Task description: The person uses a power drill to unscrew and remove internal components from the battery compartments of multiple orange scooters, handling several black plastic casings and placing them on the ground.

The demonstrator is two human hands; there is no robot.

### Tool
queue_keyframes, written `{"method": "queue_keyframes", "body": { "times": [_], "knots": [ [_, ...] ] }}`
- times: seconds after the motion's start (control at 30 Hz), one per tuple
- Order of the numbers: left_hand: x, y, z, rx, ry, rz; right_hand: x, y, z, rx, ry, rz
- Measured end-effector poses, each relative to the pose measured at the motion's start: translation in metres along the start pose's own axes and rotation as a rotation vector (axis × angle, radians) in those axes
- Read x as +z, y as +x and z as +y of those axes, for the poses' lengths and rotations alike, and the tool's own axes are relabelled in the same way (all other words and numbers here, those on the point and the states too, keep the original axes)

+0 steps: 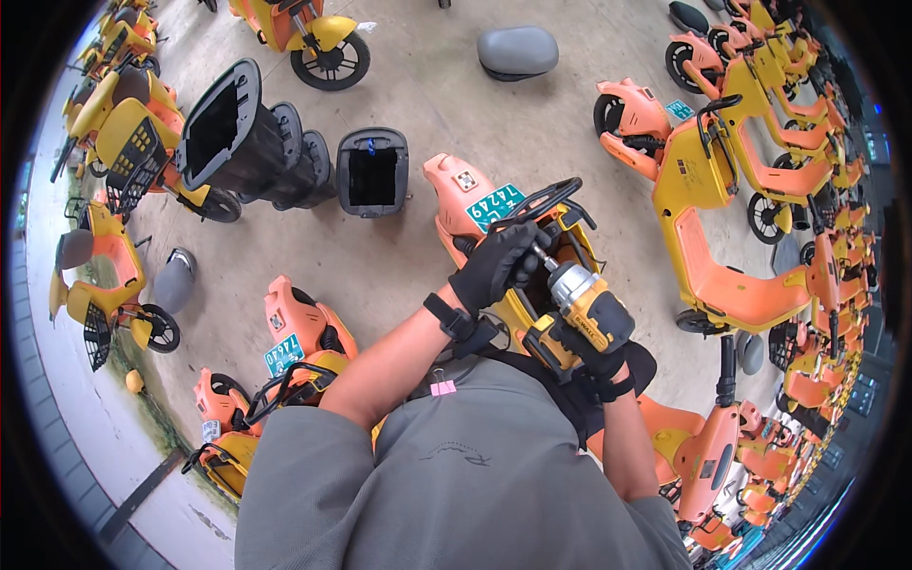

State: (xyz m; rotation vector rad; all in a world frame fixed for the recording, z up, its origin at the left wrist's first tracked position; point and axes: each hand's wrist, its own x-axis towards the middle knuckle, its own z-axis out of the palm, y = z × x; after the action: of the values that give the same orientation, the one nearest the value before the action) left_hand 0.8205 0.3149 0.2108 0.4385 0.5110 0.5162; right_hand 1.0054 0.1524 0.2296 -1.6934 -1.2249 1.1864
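Note:
My right hand (591,353), in a black glove, grips a yellow and black cordless impact driver (591,302) by its handle. The driver's silver nose and bit (543,255) point up and left, towards my other hand. Also black-gloved, my left hand (496,264) has its fingers curled together beside the bit's tip; what they hold is hidden. Both hands are above the seatless rear of a yellow and orange electric scooter (456,182), with its black grab rail (551,195) just beyond them and a green plate (496,207) on its rear fender.
Black storage buckets (255,157) are nested on their side at the left, with a single open bucket (373,211) next to them. Grey scooter seats (518,49) lie on the concrete floor (427,104). Other scooters (692,228) stand close on the right and behind, some without seats.

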Motion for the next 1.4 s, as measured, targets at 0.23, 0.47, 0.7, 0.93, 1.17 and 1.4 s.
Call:
{"method": "queue_keyframes", "body": {
  "times": [0.23,0.47,0.7,0.93,1.17,1.4],
  "knots": [
    [-0.009,-0.01,-0.005,-0.051,0.101,-0.007,0.002,0.003,-0.028,-0.3,-0.291,0.022],
    [-0.011,-0.01,-0.012,-0.071,0.047,0.04,-0.005,0.001,-0.015,-0.344,-0.269,-0.06],
    [-0.013,-0.003,-0.016,-0.147,0.04,0.091,-0.003,-0.01,0.004,0.072,0.234,-0.14],
    [-0.018,0.001,-0.013,-0.144,0.103,-0.061,-0.004,-0.005,-0.015,-0.194,-0.128,-0.121],
    [-0.068,-0.003,-0.019,-0.1,0.453,0.111,-0.012,-0.021,0.01,0.099,0.228,0.001],
    [-0.13,0.013,-0.075,-0.349,1.022,0.448,-0.024,-0.004,0.029,0.341,0.431,0.262]
  ]
}}
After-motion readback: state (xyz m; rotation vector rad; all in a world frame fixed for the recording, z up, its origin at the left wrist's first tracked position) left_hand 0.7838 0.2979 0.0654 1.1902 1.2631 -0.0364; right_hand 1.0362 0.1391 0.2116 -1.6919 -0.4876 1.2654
